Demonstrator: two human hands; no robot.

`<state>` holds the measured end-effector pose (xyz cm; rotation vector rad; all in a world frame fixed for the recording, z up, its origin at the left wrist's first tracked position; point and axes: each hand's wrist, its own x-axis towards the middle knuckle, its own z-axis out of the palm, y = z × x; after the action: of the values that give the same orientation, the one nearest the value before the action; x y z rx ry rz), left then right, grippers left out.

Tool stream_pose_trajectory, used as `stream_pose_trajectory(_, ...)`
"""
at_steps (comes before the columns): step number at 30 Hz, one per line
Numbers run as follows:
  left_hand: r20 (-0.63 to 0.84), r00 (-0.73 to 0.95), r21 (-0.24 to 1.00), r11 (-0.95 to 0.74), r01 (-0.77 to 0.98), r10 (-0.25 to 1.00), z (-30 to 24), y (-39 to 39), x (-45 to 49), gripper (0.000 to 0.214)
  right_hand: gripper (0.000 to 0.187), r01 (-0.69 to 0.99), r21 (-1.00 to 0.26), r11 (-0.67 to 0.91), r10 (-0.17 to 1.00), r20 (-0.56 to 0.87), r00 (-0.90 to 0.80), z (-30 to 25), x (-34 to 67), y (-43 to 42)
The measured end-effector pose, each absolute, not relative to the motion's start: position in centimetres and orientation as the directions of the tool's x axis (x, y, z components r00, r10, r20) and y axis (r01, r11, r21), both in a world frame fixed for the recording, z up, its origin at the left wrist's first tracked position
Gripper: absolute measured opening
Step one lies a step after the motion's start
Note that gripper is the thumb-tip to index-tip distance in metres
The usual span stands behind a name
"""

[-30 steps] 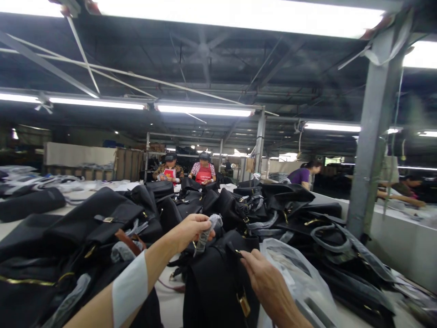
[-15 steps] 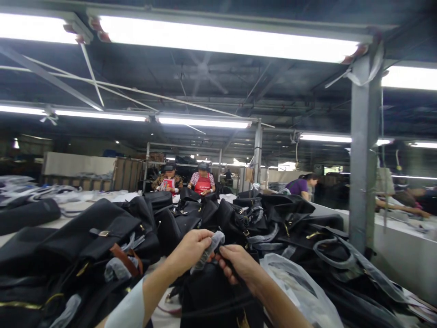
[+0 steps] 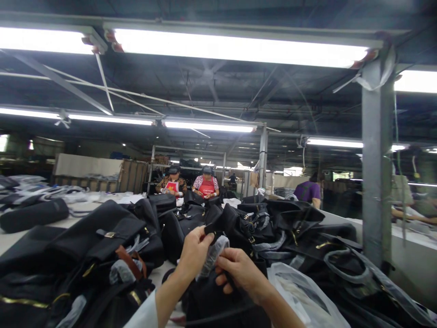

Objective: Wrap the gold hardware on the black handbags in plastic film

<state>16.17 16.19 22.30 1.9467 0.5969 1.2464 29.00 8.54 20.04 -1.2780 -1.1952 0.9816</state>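
Observation:
In front of me, my left hand [image 3: 195, 253] is closed with thumb and fingers pinching a short black strap [image 3: 212, 228]. Clear plastic wrap [image 3: 215, 256] hangs around that strap, just below the pinch. At the wrap's right side, the thumb and forefinger of my right hand [image 3: 241, 273] grip its edge; the other fingers are curled loosely. Both hands are over a black bag [image 3: 218, 303], partly hidden by my forearms. How the strap joins the bag cannot be made out.
Black bags with gold fittings [image 3: 99, 228] are heaped on both sides. A brown strap [image 3: 129, 262] lies to the left. At the right sits a clear plastic bag [image 3: 303, 291] with pale contents. Beyond are two people in red aprons [image 3: 206, 187] and a grey post [image 3: 377, 159].
My left hand has shifted up the strap, so its black end now shows above the fingers. My right hand has moved slightly right and down onto the plastic wrap. The view has shifted slightly.

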Motion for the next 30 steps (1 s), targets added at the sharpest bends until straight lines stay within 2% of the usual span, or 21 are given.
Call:
stream_pose_trajectory(3, 0.724, 0.390, 0.592, -0.803, 0.071, 0.568, 22.4, 14.6, 15.7, 0.019, 0.041, 0.077, -0.995, 0.068, 0.985, 0.079, 0.156, 19.7, 29.2, 7.1)
stream_pose_trajectory(5, 0.839, 0.424, 0.290, -0.939, 0.184, 0.342, 21.3, 13.7, 15.8, 0.024, 0.042, 0.043, -0.997, 0.061, 0.985, 0.067, 0.159, 19.5, 29.6, 6.2)
stream_pose_trajectory(7, 0.870, 0.482, -0.039, -0.963, 0.267, 0.098, 19.7, 13.2, 16.1, 0.026, 0.046, 0.014, -0.997, 0.073, 0.981, 0.074, 0.177, 19.2, 30.0, 5.5)
stream_pose_trajectory(8, 0.865, 0.501, -0.135, -0.950, 0.282, 0.026, 19.0, 13.2, 16.3, 0.026, 0.048, 0.006, -0.996, 0.086, 0.977, 0.085, 0.194, 19.1, 30.2, 5.3)
stream_pose_trajectory(9, 0.864, 0.503, -0.163, -0.945, 0.282, 0.002, 18.4, 13.2, 16.5, 0.026, 0.049, 0.002, -0.995, 0.097, 0.973, 0.095, 0.211, 19.0, 30.3, 5.1)
stream_pose_trajectory(14, 0.877, 0.478, -0.106, -0.955, 0.278, 0.042, 17.9, 13.5, 16.5, 0.029, 0.060, -0.021, -0.991, 0.130, 0.961, 0.121, 0.247, 19.2, 30.3, 5.1)
stream_pose_trajectory(17, 0.851, 0.515, -0.018, -0.974, 0.225, 0.103, 18.2, 12.7, 15.8, 0.028, 0.057, 0.039, -0.980, 0.194, 0.952, 0.198, 0.233, 19.8, 29.9, 5.5)
stream_pose_trajectory(19, 0.825, 0.532, 0.120, -0.979, 0.163, 0.190, 17.7, 11.7, 15.2, 0.028, 0.055, 0.040, -0.977, 0.210, 0.947, 0.213, 0.240, 20.1, 29.9, 5.7)
stream_pose_trajectory(22, 0.769, 0.515, 0.406, -0.912, 0.065, 0.379, 16.3, 10.1, 14.6, 0.023, 0.055, -0.037, -0.979, 0.202, 0.952, 0.187, 0.242, 20.0, 29.9, 5.8)
stream_pose_trajectory(24, 0.661, 0.535, 0.633, -0.774, -0.020, 0.527, 15.4, 9.3, 14.6, 0.018, 0.054, -0.091, -0.977, 0.193, 0.957, 0.167, 0.237, 19.8, 29.7, 5.6)
stream_pose_trajectory(26, 0.485, 0.576, 0.844, -0.524, -0.113, 0.658, 15.1, 9.1, 14.7, 0.025, 0.053, -0.125, -0.975, 0.182, 0.962, 0.150, 0.230, 19.4, 29.2, 5.2)
stream_pose_trajectory(28, 0.353, 0.579, 0.935, -0.277, -0.220, 0.734, 15.3, 9.5, 14.9, 0.036, 0.052, -0.143, -0.975, 0.172, 0.965, 0.138, 0.222, 18.9, 28.4, 4.7)
stream_pose_trajectory(30, 0.340, 0.527, 0.927, -0.182, -0.329, 0.779, 15.7, 10.1, 15.1, 0.043, 0.053, -0.168, -0.972, 0.166, 0.969, 0.129, 0.211, 18.4, 27.4, 4.1)
